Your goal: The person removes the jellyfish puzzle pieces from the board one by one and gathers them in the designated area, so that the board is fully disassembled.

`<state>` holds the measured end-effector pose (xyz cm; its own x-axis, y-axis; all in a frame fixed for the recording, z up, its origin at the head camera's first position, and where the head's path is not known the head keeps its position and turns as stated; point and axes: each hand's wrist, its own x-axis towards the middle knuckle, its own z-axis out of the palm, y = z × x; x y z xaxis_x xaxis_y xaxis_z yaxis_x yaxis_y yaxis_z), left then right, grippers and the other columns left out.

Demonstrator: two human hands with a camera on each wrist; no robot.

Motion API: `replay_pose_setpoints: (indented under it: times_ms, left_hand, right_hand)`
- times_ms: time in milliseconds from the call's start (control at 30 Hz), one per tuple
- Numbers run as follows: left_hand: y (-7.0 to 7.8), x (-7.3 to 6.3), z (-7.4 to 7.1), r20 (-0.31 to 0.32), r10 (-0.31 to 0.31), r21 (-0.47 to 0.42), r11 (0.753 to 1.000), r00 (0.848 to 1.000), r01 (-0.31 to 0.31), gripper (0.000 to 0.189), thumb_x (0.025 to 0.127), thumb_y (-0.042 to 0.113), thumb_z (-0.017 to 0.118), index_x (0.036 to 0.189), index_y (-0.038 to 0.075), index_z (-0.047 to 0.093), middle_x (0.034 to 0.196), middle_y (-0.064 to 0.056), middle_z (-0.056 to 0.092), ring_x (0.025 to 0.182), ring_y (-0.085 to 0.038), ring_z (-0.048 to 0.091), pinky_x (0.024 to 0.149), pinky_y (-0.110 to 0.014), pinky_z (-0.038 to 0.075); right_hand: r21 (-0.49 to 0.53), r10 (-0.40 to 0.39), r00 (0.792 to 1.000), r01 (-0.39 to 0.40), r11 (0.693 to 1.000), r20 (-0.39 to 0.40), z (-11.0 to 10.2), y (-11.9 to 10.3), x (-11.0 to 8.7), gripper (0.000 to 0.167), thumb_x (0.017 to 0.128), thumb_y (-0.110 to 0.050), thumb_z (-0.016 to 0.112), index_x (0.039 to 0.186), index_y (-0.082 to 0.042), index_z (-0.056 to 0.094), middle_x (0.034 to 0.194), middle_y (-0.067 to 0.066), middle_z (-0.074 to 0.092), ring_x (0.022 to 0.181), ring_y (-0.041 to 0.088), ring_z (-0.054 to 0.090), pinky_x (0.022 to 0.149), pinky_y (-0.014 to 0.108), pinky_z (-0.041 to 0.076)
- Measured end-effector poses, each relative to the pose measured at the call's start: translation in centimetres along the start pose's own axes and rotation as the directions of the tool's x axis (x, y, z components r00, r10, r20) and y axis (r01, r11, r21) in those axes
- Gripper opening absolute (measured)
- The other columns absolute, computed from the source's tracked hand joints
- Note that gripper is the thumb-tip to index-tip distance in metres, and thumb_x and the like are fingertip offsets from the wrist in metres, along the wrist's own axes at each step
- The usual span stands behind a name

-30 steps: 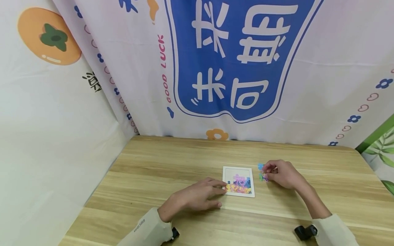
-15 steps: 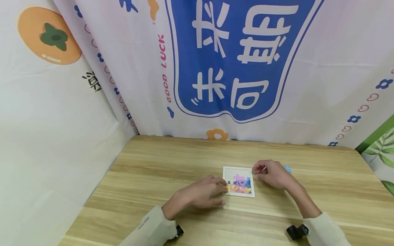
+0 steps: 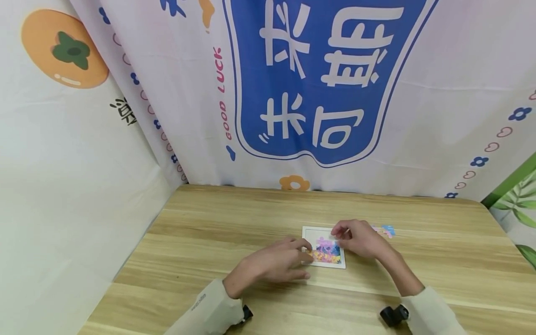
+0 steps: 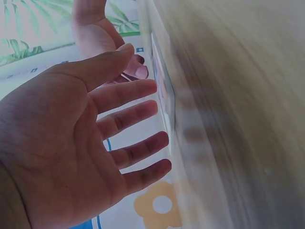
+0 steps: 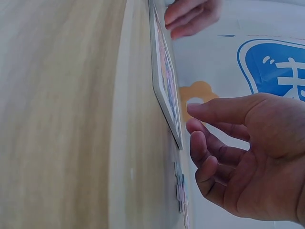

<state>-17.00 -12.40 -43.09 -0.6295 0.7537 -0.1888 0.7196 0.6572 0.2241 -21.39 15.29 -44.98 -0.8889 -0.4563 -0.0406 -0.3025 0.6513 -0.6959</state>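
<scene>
In the head view, a white-framed square jigsaw puzzle [image 3: 309, 232] lies on the table, its lower part filled with pink, yellow and blue pieces. My left hand [image 3: 284, 260] rests at its left edge, fingers spread and slightly bent, holding nothing; the left wrist view shows the left palm [image 4: 71, 143] and its fingertips beside the frame. My right hand [image 3: 361, 239] is over the frame's upper right corner. Its thumb and index finger pinch a small puzzle piece, mostly hidden by the fingers; a dark bit shows at the fingertips in the left wrist view.
Several loose puzzle pieces [image 3: 388, 231], blue and pink, lie right of the frame, partly behind the right hand. The wooden table [image 3: 234, 209] meets a printed white cloth [image 3: 201, 158] at its back edge. A wrist camera [image 3: 394, 316] sits under the right sleeve.
My right hand has moved left from the loose pieces to the puzzle's upper right corner, uncovering pieces behind it. My left hand has shifted slightly right along the frame's left edge.
</scene>
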Motion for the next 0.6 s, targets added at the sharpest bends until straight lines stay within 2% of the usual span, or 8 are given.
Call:
replay_pose_setpoints:
  times_ms: [267, 433, 600]
  left_hand:
    - [0.5, 0.8, -0.3, 0.051, 0.023, -0.047, 0.999, 0.998, -0.021, 0.047, 0.106, 0.046, 0.066, 0.148, 0.025, 0.066, 0.166, 0.004, 0.05, 0.149, -0.023, 0.051, 0.122, -0.04, 0.047]
    - [0.5, 1.0, -0.3, 0.066, 0.057, -0.036, 0.998, 0.996, -0.054, 0.047, 0.107, 0.044, 0.065, 0.149, 0.022, 0.066, 0.165, 0.003, 0.051, 0.15, -0.023, 0.05, 0.123, -0.038, 0.046]
    - [0.6, 1.0, -0.2, 0.084, 0.052, -0.033, 0.998, 0.995, -0.049, 0.049, 0.109, 0.045, 0.063, 0.151, 0.021, 0.064, 0.167, 0.004, 0.05, 0.154, -0.023, 0.046, 0.126, -0.039, 0.043]
  right_hand:
    - [0.004, -0.002, 1.0, 0.002, 1.0, 0.025, 0.5, -0.5, 0.5, 0.019, 0.091, -0.001, 0.079, 0.108, -0.009, 0.076, 0.099, 0.002, 0.073, 0.086, 0.015, 0.06, 0.076, 0.027, 0.052]
    - [0.02, 0.01, 0.999, -0.011, 1.0, 0.045, 0.8, -0.8, 0.9, 0.021, 0.09, 0.001, 0.08, 0.108, -0.01, 0.076, 0.103, 0.002, 0.074, 0.088, 0.015, 0.063, 0.079, 0.031, 0.056]
    - [0.034, 0.025, 0.998, -0.028, 0.999, 0.062, 1.1, -1.0, 1.1, 0.023, 0.089, 0.002, 0.08, 0.109, -0.01, 0.076, 0.104, 0.003, 0.074, 0.087, 0.015, 0.065, 0.081, 0.035, 0.059]
